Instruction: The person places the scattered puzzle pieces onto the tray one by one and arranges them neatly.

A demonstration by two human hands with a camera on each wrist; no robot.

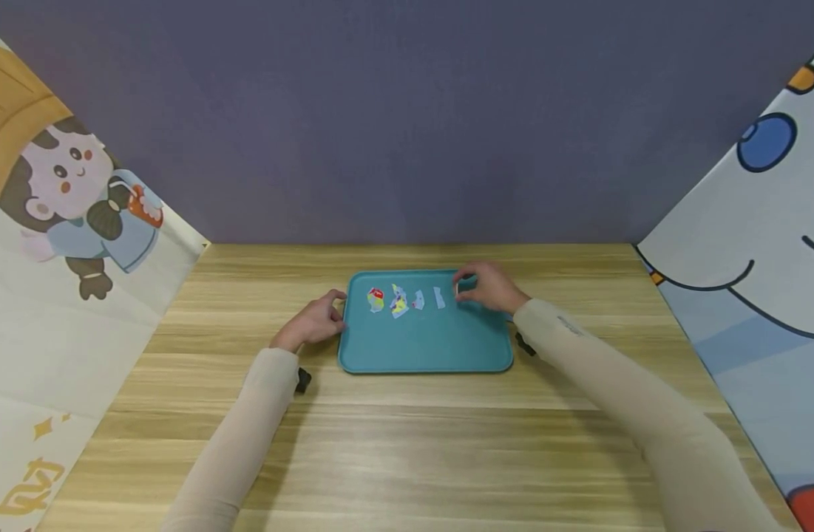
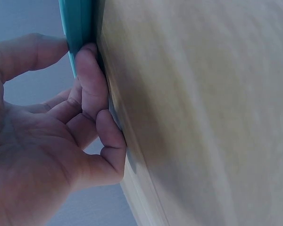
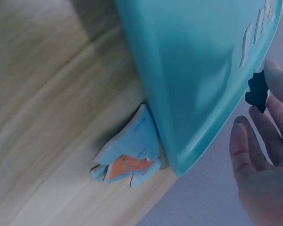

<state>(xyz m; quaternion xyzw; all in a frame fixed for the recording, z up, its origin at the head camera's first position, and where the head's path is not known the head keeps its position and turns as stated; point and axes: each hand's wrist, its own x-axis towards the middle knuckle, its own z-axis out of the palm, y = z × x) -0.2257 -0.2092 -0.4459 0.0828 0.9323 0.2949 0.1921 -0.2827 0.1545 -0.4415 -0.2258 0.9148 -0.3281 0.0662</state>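
A teal tray [image 1: 425,347] lies on the wooden table. My left hand [image 1: 313,319] is at its left edge; in the left wrist view, thumb and forefinger pinch the rim [image 2: 78,23]. Over the tray's upper right part, my right hand [image 1: 488,287] pinches a small jigsaw piece between thumb and fingers. The right wrist view shows the dark side of this piece [image 3: 258,92], its outline jagged. Left of that hand, several flat pieces lie in a row: a red and yellow one [image 1: 376,300], a yellow and purple one [image 1: 398,309] and pale ones [image 1: 439,298].
On the table [image 1: 407,443], against the tray's right side, a small pile of light blue and orange pieces [image 3: 132,155] shows in the right wrist view; my right arm mostly covers it from above. A dark grey wall [image 1: 407,133] stands behind, with cartoon-printed panels [image 1: 726,244] at the sides.
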